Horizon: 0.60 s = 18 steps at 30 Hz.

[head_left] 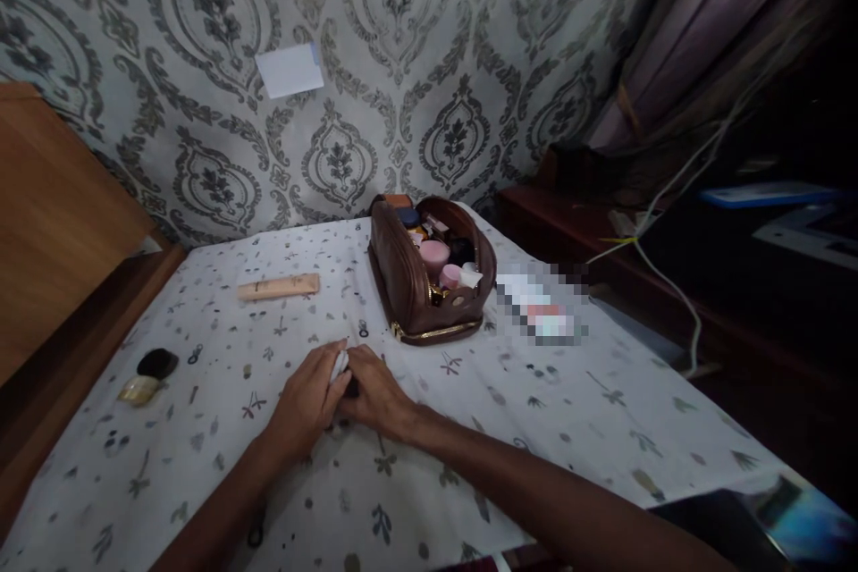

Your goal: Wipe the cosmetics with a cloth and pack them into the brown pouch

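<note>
My left hand [305, 398] and my right hand [375, 393] meet above the patterned cloth, fingers closed around a small item [340, 365]. A whitish part of it shows between the fingers, with something dark just below; its kind is hidden. Just beyond my hands stands an open brown makeup bag [408, 273] with a gold zip. Inside it are a pink-lidded jar [434, 257], a smaller pink-lidded pot [450, 275] and other cosmetics. Farther left lies a beige squeeze tube [278, 287]. Near the left edge, a small jar [139, 391] rests beside a round black lid [157, 363].
A blurred-out item [536, 304] lies right of the bag. White cables [677, 286] hang by the dark furniture on the right. A wooden panel [60, 223] borders the left side, and the patterned wall [395, 107] rises behind. A dark glossy object [724, 523] sits at the lower right.
</note>
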Each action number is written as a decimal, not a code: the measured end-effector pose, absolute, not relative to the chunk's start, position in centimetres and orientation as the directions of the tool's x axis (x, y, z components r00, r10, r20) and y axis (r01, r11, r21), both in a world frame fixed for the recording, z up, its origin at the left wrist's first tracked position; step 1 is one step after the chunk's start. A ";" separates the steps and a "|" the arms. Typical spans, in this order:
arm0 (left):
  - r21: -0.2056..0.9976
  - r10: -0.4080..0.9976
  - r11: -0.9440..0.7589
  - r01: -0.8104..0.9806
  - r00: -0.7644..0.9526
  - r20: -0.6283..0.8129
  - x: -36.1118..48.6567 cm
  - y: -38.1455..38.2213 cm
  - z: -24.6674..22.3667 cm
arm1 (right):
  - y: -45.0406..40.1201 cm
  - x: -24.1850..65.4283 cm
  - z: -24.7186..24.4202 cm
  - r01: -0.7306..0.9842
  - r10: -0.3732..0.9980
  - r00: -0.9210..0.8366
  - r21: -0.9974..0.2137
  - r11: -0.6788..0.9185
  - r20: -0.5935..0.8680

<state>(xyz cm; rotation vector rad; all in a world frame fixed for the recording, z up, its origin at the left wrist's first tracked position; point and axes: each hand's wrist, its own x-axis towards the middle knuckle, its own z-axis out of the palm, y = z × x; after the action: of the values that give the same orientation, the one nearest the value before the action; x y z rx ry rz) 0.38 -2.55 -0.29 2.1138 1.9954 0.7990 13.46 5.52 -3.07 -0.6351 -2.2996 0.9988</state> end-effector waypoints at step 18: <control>0.412 0.962 0.130 0.902 -0.215 0.167 -2.1 -2.9 -0.3 | 5.5 13.9 -2.5 0.181 0.540 -0.783 -0.718 0.672 0.308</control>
<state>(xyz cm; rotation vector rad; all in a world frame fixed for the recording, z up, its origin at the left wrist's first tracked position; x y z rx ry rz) -2.11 -2.85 -0.28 1.8743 2.2528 0.6539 13.90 5.52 -2.48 -0.5569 -2.3795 0.9470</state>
